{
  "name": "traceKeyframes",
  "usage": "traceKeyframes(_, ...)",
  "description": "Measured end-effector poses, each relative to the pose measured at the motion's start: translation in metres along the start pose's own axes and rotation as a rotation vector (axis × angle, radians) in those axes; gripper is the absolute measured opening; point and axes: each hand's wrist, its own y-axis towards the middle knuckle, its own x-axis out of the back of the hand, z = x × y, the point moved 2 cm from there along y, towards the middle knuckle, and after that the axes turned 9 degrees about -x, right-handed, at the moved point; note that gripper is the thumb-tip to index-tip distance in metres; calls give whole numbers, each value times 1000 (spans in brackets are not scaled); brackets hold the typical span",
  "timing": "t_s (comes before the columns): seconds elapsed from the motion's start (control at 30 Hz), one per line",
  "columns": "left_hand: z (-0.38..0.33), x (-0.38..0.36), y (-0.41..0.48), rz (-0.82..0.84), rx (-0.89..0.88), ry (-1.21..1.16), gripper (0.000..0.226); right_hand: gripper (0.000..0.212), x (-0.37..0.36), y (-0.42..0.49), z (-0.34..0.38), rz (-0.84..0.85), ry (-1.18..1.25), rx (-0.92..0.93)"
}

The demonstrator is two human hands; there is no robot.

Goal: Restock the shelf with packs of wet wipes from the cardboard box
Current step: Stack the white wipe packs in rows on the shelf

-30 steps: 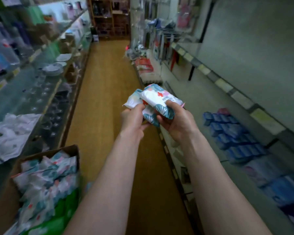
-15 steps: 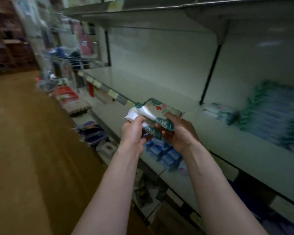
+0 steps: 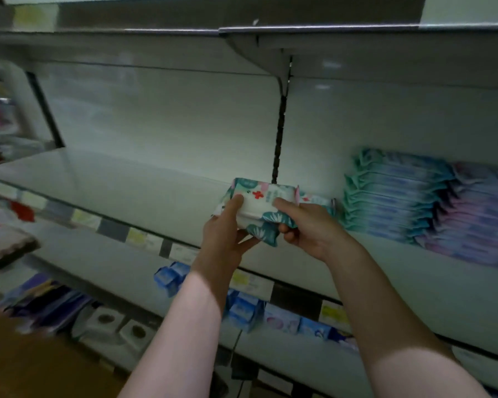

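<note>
Wipes packs [image 3: 258, 206] are held at frame centre over the shelf [image 3: 112, 185]. The left hand [image 3: 224, 234] grips their left end, the right hand [image 3: 308, 228] their right; blue packs [image 3: 400, 196] stack at frame right.

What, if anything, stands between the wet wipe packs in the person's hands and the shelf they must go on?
Nothing visible does. The left hand and right hand grip the packs over the shelf, bare beneath and leftward. The stacked packs sit off to the right.
</note>
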Motion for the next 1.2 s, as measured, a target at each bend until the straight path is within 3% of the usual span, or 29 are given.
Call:
traceKeyframes(0.13, -3, -7, 27, 77, 46, -8, 37, 10, 8, 9, 15, -55, -74, 20)
traceKeyframes(0.23, -1, -18, 42, 121, 74, 10, 40, 4, 24, 18, 30, -280, -461, 152)
traceKeyframes(0.3, 4, -27, 50, 150, 99, 10, 40, 39, 33, 24, 42, -350, -686, 277)
traceKeyframes(0.37, 10, -35, 57, 180, 122, 19, 39, 64, 36, 26, 53, -254, -827, 333)
traceKeyframes(0.53, 24, -55, 67, 239, 174, 46, 35, 79, 37, 48, 74, -136, -1267, 249)
traceKeyframes(0.73, 33, -71, 86, 223, 162, 69, 36, 84, 51, 79, 80, -93, -1406, 165)
traceKeyframes(1.2, 23, -54, 117, -77, 14, -36, 23, 75, 76, 129, 90, -186, -1660, 86)
